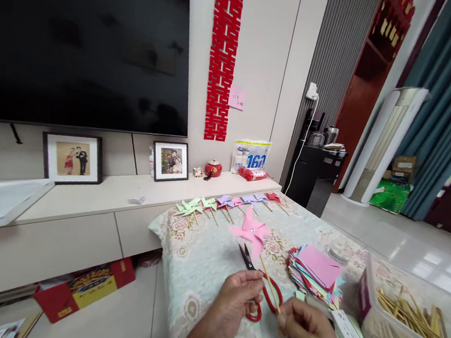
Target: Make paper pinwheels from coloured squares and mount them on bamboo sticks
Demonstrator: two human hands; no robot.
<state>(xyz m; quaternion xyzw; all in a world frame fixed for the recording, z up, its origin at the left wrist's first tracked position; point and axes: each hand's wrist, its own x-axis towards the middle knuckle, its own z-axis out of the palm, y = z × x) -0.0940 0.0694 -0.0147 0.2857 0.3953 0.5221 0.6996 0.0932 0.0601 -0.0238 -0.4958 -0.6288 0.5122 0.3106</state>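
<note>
A pink paper pinwheel (252,230) stands tilted above the bed-like covered surface, its thin wooden stick (269,279) running down to my right hand (306,328). Thumb and fingers of that hand pinch the stick's lower end. Just left of the stick, my left hand (237,301) has its fingers curled together. They overlap the red-handled scissors (274,294), whose dark blades are slightly apart and point away from me. Whether those fingers grip the scissors or only pass in front of them, I cannot tell. The stick crosses in front of one handle loop.
Several finished pinwheels (208,204) lie along the far edge of the flowered cloth (191,263). To the right are a stack of coloured paper (317,266), a roll of clear tape (340,251), a small white box (346,329) and a plastic tub (397,326) of sticks.
</note>
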